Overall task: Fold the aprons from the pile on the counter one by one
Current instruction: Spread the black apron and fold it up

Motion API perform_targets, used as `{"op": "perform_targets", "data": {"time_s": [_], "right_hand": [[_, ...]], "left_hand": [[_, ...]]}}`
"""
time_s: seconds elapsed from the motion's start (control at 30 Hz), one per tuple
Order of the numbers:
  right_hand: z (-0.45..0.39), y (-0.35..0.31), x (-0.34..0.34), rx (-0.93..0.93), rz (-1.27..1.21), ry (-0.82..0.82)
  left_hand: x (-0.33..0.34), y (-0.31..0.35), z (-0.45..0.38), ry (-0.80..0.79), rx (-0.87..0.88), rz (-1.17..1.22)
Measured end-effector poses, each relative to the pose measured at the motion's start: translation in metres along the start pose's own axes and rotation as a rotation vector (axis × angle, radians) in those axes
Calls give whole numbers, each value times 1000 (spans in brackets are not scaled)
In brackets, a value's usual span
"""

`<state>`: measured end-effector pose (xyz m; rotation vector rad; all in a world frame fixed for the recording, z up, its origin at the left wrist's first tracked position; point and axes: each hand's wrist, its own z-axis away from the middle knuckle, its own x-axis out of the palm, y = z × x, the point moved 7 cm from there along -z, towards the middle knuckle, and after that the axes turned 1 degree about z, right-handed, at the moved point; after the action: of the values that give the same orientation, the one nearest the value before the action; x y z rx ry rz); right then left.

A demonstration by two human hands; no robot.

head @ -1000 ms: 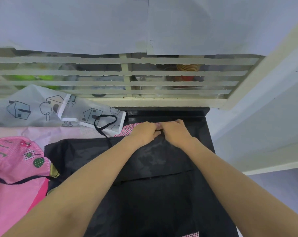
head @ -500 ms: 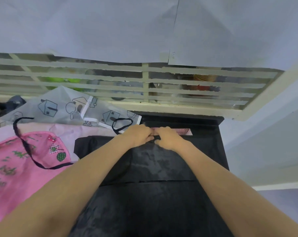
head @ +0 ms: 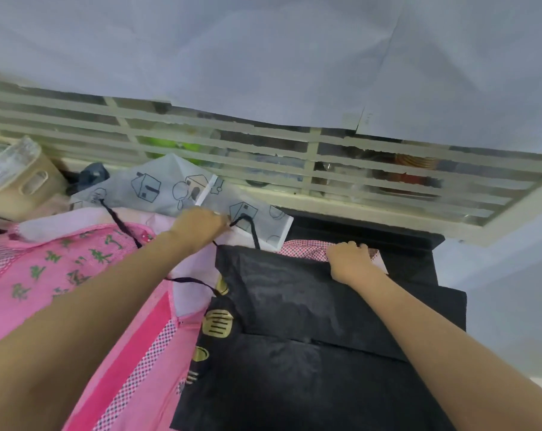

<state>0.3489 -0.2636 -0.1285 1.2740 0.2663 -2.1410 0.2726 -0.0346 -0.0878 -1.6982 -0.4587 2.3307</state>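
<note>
The left hand (head: 198, 227) reaches over the pile with its fingers curled at the black strap (head: 247, 227) where it lies on the grey house-print apron (head: 176, 191); it seems to pinch the strap, though the fingertips are hidden under the hand. The right hand (head: 352, 261) rests knuckles-up at the far edge of the black apron (head: 294, 306), fingers curled down onto the red-checked trim (head: 303, 248) that shows there; whether it grips or only presses cannot be told. The black apron lies spread on the dark counter (head: 412, 265) in front of the person, with gold motifs along its left edge, and it partly overlaps the pink printed apron (head: 61, 275) and a pale lilac one (head: 76, 220) that make up the pile to the left. All of this is thin, limp cloth, light and quick to slide or bunch, so I judge it best taken at hems and corners with both hands, and the loose straps gathered in first so they do not snag on the neighbouring aprons. A beige basket (head: 17, 185) stands at far left under the slatted window (head: 263, 150)
</note>
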Motion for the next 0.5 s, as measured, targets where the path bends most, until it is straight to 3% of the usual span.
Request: {"op": "perform_targets", "data": {"time_s": [0.27, 0.37, 0.43, 0.5], "right_hand": [[9, -105, -31, -450, -97, 309], [16, -131, -7, -611, -15, 208], [15, -137, 12, -617, 13, 172], [16, -136, 27, -585, 28, 214]], "left_hand": [[21, -71, 42, -227, -386, -89], [12, -46, 39, -101, -273, -80], [5, -14, 40, 29, -113, 105], [7, 20, 46, 61, 60, 247]]}}
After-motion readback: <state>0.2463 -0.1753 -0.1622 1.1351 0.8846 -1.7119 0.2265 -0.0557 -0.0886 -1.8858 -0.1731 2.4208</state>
